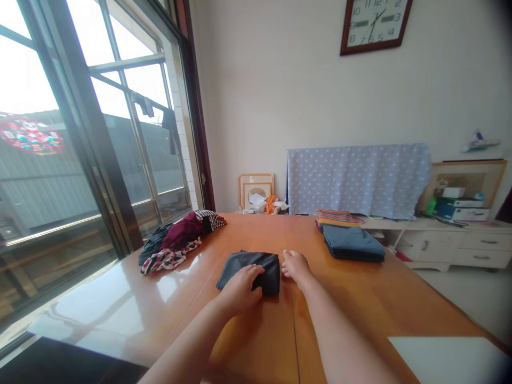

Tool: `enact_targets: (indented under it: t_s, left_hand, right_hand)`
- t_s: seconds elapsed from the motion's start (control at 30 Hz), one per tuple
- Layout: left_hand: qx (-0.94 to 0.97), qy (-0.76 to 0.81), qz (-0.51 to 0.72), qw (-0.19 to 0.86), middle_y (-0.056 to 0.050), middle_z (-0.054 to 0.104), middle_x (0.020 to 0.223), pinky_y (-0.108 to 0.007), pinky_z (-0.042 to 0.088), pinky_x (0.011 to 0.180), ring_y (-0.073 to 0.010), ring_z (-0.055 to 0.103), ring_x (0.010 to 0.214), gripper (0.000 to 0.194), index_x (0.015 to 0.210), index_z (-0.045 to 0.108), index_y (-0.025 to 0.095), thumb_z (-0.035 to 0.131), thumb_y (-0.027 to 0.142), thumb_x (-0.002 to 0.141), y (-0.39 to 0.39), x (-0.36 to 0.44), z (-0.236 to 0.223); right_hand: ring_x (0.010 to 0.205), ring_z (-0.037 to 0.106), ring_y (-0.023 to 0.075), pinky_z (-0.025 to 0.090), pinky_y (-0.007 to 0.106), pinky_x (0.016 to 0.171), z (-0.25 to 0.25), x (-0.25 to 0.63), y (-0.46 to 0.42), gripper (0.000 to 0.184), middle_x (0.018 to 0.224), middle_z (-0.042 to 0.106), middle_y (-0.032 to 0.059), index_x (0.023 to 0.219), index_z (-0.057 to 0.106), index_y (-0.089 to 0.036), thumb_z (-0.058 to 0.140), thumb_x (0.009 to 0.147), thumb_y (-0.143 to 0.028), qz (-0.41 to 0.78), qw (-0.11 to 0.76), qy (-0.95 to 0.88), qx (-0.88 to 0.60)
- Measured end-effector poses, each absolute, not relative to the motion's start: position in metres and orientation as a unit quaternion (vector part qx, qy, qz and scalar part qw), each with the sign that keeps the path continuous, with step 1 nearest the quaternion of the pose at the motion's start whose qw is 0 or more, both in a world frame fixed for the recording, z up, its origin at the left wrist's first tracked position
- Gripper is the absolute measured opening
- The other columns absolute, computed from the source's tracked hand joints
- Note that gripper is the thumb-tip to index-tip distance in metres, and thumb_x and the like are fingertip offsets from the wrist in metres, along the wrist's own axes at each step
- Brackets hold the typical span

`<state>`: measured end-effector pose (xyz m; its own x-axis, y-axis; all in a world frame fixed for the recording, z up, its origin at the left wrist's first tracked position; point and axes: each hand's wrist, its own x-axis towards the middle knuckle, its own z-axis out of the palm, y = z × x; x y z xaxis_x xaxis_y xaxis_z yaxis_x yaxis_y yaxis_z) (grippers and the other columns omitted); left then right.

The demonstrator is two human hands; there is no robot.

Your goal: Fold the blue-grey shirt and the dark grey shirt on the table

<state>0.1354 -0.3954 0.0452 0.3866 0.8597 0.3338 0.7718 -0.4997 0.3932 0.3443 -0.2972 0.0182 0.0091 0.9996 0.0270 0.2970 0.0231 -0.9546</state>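
Observation:
A dark grey folded garment [256, 266] lies in the middle of the orange wooden table [352, 298]. My left hand [240, 288] rests flat on its near edge, fingers stretched out over the cloth. My right hand [295, 266] lies on the table at the garment's right edge, fingers extended and touching the fold. Neither hand grips anything.
A heap of unfolded clothes [178, 242], maroon, striped and patterned, sits at the table's left. A folded blue garment [352, 242] and a striped folded one [336, 217] lie at the far right. A white sheet [448, 360] lies at the near right corner. Window at left, low cabinet at right.

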Motion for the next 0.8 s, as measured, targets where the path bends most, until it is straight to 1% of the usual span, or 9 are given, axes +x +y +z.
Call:
enact_targets:
  t_s: [0.07,0.13,0.37,0.43,0.5,0.6,0.67,0.73,0.8]
  left_hand:
    - [0.834,0.501,0.225,0.058,-0.009,0.059,0.138,-0.039,0.036,0.112,-0.0273,0.051,0.129,0.062,0.130,0.058,0.021,0.061,0.017,0.068,-0.400,0.146,0.037]
    - [0.830,0.517,0.208,0.025,-0.008,0.059,0.136,-0.040,0.035,0.111,-0.0278,0.051,0.127,0.061,0.129,0.057,0.021,0.061,0.018,0.068,-0.402,0.153,0.033]
    - [0.822,0.548,0.149,-0.044,-0.008,0.065,0.116,-0.039,0.040,0.096,-0.0281,0.057,0.111,0.043,0.118,0.059,0.024,0.060,0.026,0.075,-0.399,0.168,0.043]
    - [0.818,0.553,0.151,-0.043,-0.009,0.066,0.113,-0.038,0.040,0.094,-0.0286,0.058,0.109,0.037,0.114,0.059,0.023,0.058,0.025,0.077,-0.395,0.168,0.050]
    - [0.810,0.558,0.179,-0.025,-0.011,0.067,0.109,-0.037,0.041,0.090,-0.0290,0.060,0.105,0.028,0.107,0.061,0.022,0.057,0.027,0.080,-0.389,0.163,0.062]
    - [0.773,0.573,0.269,0.040,-0.008,0.070,0.098,-0.035,0.044,0.081,-0.0274,0.064,0.093,0.018,0.097,0.061,0.023,0.055,0.036,0.085,-0.378,0.154,0.090]
    - [0.723,0.578,0.362,0.111,-0.005,0.070,0.090,-0.033,0.046,0.078,-0.0251,0.065,0.088,0.020,0.092,0.061,0.023,0.056,0.041,0.085,-0.372,0.149,0.111]
    - [0.665,0.547,0.449,0.238,-0.003,0.071,0.087,-0.032,0.049,0.075,-0.0236,0.066,0.084,0.025,0.095,0.062,0.021,0.056,0.043,0.085,-0.368,0.147,0.128]
    - [0.581,0.502,0.505,0.394,-0.004,0.072,0.085,-0.032,0.052,0.073,-0.0230,0.068,0.080,0.030,0.100,0.064,0.019,0.059,0.043,0.083,-0.366,0.146,0.137]
  right_hand:
    - [0.053,0.062,0.0165,0.050,0.026,0.052,0.015,0.341,-0.297,0.037,0.061,0.060,0.0033,0.085,0.060,-0.019,0.045,0.092,-0.052,0.457,0.407,-0.545,-0.573]
    - [0.048,0.060,0.0157,0.051,0.027,0.048,0.013,0.338,-0.298,0.033,0.059,0.059,0.0021,0.086,0.058,-0.019,0.050,0.091,-0.050,0.488,0.389,-0.526,-0.578]
    - [0.050,0.064,0.0176,0.055,0.030,0.050,0.020,0.337,-0.300,0.025,0.060,0.061,0.0038,0.091,0.055,-0.017,0.050,0.092,-0.042,0.570,0.382,-0.473,-0.552]
    - [0.051,0.065,0.0185,0.055,0.031,0.051,0.023,0.340,-0.301,0.027,0.060,0.062,0.0045,0.093,0.055,-0.017,0.049,0.092,-0.044,0.577,0.393,-0.462,-0.546]
    - [0.052,0.064,0.0183,0.054,0.030,0.051,0.026,0.344,-0.300,0.035,0.062,0.063,0.0048,0.094,0.055,-0.018,0.049,0.091,-0.052,0.570,0.416,-0.457,-0.542]
    - [0.060,0.065,0.0177,0.052,0.029,0.056,0.030,0.352,-0.296,0.048,0.071,0.066,0.0054,0.095,0.058,-0.019,0.047,0.087,-0.066,0.530,0.475,-0.454,-0.536]
    - [0.077,0.068,0.0196,0.052,0.029,0.066,0.032,0.356,-0.293,0.055,0.087,0.070,0.0082,0.097,0.060,-0.020,0.048,0.083,-0.072,0.496,0.512,-0.455,-0.534]
    - [0.098,0.067,0.0225,0.052,0.032,0.079,0.034,0.358,-0.293,0.065,0.106,0.071,0.0120,0.105,0.062,-0.019,0.043,0.083,-0.077,0.491,0.532,-0.463,-0.512]
    - [0.111,0.064,0.0244,0.050,0.036,0.088,0.037,0.358,-0.297,0.074,0.116,0.069,0.0141,0.115,0.062,-0.019,0.034,0.084,-0.081,0.523,0.528,-0.490,-0.455]
